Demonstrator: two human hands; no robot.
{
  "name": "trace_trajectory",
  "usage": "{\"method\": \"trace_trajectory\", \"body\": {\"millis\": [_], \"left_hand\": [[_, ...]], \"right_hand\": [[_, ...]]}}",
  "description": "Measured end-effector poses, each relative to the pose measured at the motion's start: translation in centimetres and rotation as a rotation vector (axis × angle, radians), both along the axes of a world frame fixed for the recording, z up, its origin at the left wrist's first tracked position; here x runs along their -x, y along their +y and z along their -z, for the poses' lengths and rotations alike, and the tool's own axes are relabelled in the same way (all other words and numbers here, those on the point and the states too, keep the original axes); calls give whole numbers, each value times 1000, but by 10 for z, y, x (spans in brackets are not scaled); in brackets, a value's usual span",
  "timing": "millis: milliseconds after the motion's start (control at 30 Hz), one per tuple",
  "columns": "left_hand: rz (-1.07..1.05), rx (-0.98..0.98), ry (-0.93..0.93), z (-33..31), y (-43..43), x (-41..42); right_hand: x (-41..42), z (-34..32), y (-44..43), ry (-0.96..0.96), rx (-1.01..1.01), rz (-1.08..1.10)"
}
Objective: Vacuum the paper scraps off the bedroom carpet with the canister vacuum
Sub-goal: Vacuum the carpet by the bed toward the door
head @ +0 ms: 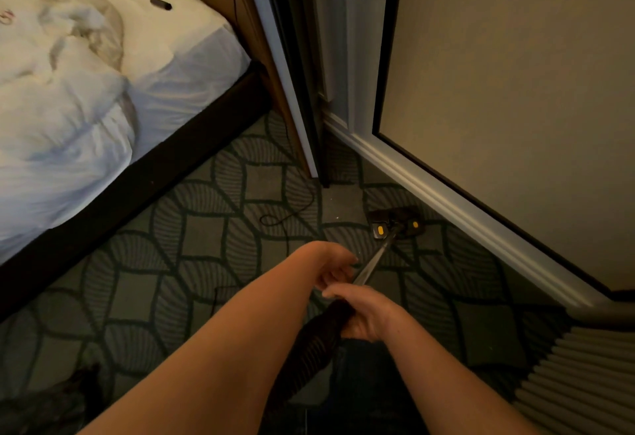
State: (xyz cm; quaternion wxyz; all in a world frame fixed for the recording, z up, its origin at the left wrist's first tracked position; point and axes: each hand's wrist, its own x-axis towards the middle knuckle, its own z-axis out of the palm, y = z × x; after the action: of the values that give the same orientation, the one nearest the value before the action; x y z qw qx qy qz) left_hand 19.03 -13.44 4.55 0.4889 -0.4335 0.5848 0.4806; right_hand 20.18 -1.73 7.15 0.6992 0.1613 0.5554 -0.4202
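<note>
The vacuum's floor head (397, 223), dark with two yellow pedals, sits on the patterned carpet (192, 239) close to the white skirting board. Its metal wand (376, 256) runs back toward me. My left hand (331, 269) curls round the wand's lower end. Just behind it my right hand (364, 314) grips the black handle where the ribbed hose (309, 352) begins. A few tiny pale paper scraps (337, 217) lie on the carpet left of the floor head.
A bed (86, 91) with rumpled white linen fills the left, its dark base bordering the carpet. A thin black cable (292, 209) loops on the floor near a wooden panel and door frame (292, 91). The skirting board (464, 214) runs along the right wall.
</note>
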Motion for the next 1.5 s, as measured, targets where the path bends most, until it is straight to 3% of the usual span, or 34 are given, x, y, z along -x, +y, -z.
{"method": "trace_trajectory", "body": {"millis": [167,300,433,600,1033,1233,1500], "left_hand": [[-81,-3,70,1,-13,-20],[52,-31,53,3,-25,-46],[145,-8,94,-8,-51,-80],[88,1,144,-9,-76,-106],[-159,12,166,0,-96,-115],[-122,15,155,14,-69,-126],[-137,67,253,12,-57,-129]], "right_hand": [[-23,12,-23,186,-142,154],[-66,15,-36,245,-251,219],[-110,14,-60,269,-268,294],[-137,28,-81,312,-222,350],[-117,21,-103,305,-127,169],[-118,33,-77,141,-135,142],[-123,30,-62,115,-110,156]]}}
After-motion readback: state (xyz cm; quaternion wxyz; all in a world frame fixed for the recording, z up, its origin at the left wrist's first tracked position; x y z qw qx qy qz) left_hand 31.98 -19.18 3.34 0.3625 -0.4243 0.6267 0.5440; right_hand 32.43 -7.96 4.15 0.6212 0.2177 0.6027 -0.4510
